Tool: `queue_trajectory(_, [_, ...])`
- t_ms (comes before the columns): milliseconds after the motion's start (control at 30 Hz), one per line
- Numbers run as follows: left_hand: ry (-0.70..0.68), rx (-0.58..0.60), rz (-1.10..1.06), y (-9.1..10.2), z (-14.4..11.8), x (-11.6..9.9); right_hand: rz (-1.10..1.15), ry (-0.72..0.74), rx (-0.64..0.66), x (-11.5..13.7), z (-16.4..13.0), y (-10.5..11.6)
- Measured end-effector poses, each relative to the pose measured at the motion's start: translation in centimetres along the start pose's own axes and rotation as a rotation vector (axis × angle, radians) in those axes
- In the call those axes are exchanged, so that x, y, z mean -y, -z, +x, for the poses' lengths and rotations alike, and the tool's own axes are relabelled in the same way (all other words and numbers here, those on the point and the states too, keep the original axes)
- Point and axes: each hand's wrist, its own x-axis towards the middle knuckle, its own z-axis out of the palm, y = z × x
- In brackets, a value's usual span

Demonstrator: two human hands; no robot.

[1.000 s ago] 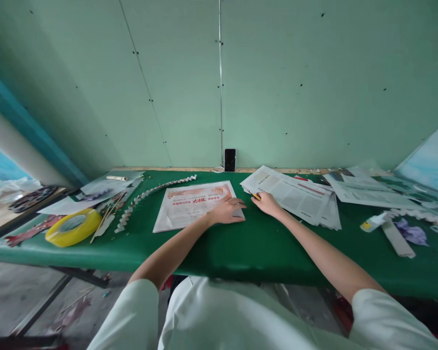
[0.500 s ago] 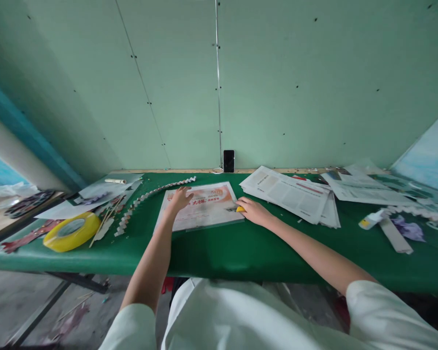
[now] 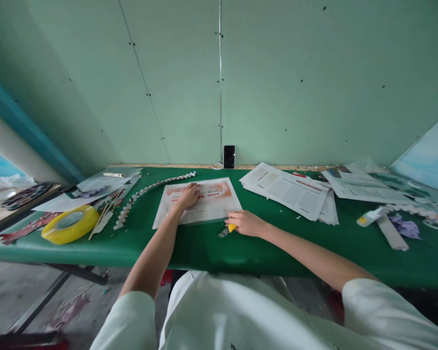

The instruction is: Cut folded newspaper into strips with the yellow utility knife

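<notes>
Left hand: your left hand (image 3: pixel 189 195) is lying palm down, fingers spread flat, on the printed sheet (image 3: pixel 204 201); it is pressing on the paper rather than gripping anything.
Right hand: your right hand (image 3: pixel 245 223) is resting on the table (image 3: pixel 270 243) just off the sheet's near right corner, fingers curled around a small yellow-handled cutter (image 3: pixel 230 228).
Cutter: its yellow end is poking out from under your fingers, and a pale tip is showing just left of it, lying low against the green surface beside the sheet's near edge.
Printed sheet: it is lying flat in the middle of the table, straight in front of you, with a red and orange banner along its far edge.
Newspapers: a fanned stack of newspapers (image 3: pixel 290 191) is sitting to the right of the sheet, apart from it, with more loose pages (image 3: pixel 365 192) spreading further right.
Folded strip: a zigzag paper chain (image 3: pixel 146 193) is running from the sheet's far left corner down toward the left.
Tape: a yellow tape roll (image 3: pixel 70 223) is lying flat near the left end of the table, with thin sticks (image 3: pixel 104 214) beside it.
Phone: a dark phone (image 3: pixel 228 156) is standing upright against the green wall (image 3: pixel 277 82) behind the sheet.
Right end: a small white tube (image 3: pixel 368 217) and a crumpled purple scrap (image 3: pixel 405 226) are lying among paper strips.
</notes>
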Motion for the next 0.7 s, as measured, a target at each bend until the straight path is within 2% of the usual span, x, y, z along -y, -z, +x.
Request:
queue_trajectory(200, [0.03, 0.077, 0.021, -0.34, -0.46, 0.08, 0.055, -0.068, 0.026, -0.13, -0.34, 0.04])
queue_trajectory(367, [0.01, 0.095, 0.066, -0.33, -0.85, 0.09, 0.095, -0.119, 0.042, 0.0, -0.64, 0.09])
queue_trajectory(700, [0.006, 0.125, 0.145, -0.25, -0.95, 0.08, 0.058, -0.132, 0.057, 0.07, -0.69, -0.12])
